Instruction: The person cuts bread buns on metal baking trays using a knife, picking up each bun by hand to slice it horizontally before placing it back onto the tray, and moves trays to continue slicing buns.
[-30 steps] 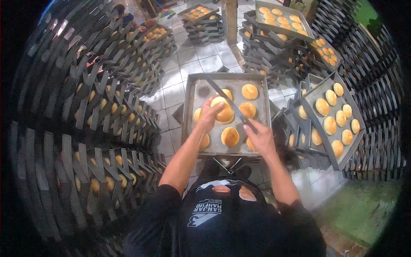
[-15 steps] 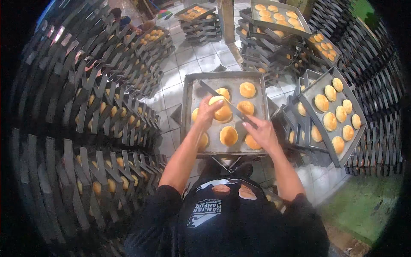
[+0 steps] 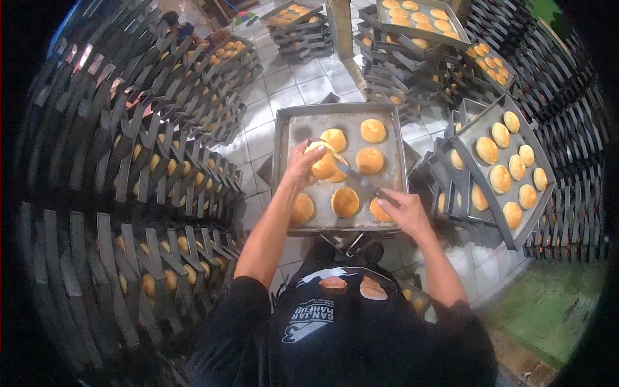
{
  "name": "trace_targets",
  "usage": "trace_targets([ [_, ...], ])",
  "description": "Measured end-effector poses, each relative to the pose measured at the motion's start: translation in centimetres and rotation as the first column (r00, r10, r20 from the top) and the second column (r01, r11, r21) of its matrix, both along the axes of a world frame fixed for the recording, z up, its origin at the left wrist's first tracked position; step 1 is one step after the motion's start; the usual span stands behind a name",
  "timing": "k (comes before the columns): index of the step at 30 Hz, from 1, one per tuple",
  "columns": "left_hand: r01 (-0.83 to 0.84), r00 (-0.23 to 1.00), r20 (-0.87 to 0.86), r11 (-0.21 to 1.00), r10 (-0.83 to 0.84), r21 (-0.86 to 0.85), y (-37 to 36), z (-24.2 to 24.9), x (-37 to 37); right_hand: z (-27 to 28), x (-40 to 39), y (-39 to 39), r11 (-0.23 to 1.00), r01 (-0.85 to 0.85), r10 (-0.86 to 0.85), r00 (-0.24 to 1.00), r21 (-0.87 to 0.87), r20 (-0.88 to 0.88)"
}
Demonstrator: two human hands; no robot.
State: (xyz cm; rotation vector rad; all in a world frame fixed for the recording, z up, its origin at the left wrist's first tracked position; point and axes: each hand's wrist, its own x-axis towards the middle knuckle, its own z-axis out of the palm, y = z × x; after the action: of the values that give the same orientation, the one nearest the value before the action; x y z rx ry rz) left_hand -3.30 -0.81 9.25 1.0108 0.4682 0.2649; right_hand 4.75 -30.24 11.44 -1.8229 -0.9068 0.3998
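Head view is showing a big, flat, grey metal tray (image 3: 393, 129) sitting in front of the person, with round golden buns on it. A long thin knife (image 3: 353, 175) is pointing up and left, its tip at a bun (image 3: 322, 162). The left hand (image 3: 298, 166) is wrapping its fingers around that smooth bun. The right hand (image 3: 405, 211) is squeezing the knife's handle.

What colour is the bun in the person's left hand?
Golden yellow-orange, seen in the head view: the bun held by the left hand.

Left hand (image 3: 300, 164) grips a bun (image 3: 322, 162); right hand (image 3: 404, 209) slides a knife (image 3: 356, 178) under it.
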Motion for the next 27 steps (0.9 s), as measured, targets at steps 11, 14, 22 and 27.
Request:
trace_targets([
  [11,-0.05,0.999,-0.027,0.992,0.047,-0.116,1.3,-2.8,0.8,-1.4,-0.9,1.4,0.976,0.03,-0.071,0.98,-0.216,-0.186],
  [14,-0.1,0.995,-0.034,0.983,0.095,-0.152,-0.6,-3.9,1.2,-2.7,-1.8,3.0,0.988,0.073,-0.1,0.974,-0.137,-0.204],
  [22,-0.226,0.973,0.0,0.951,0.231,-0.213,2.3,-3.8,1.0,-3.3,-3.1,2.8,0.989,0.056,-0.079,0.983,-0.139,-0.166],
  [27,-0.289,0.952,0.019,0.916,0.307,-0.279,-1.6,-5.3,2.5,-7.1,-3.6,8.2,0.973,0.154,-0.184,0.966,-0.17,-0.181],
])
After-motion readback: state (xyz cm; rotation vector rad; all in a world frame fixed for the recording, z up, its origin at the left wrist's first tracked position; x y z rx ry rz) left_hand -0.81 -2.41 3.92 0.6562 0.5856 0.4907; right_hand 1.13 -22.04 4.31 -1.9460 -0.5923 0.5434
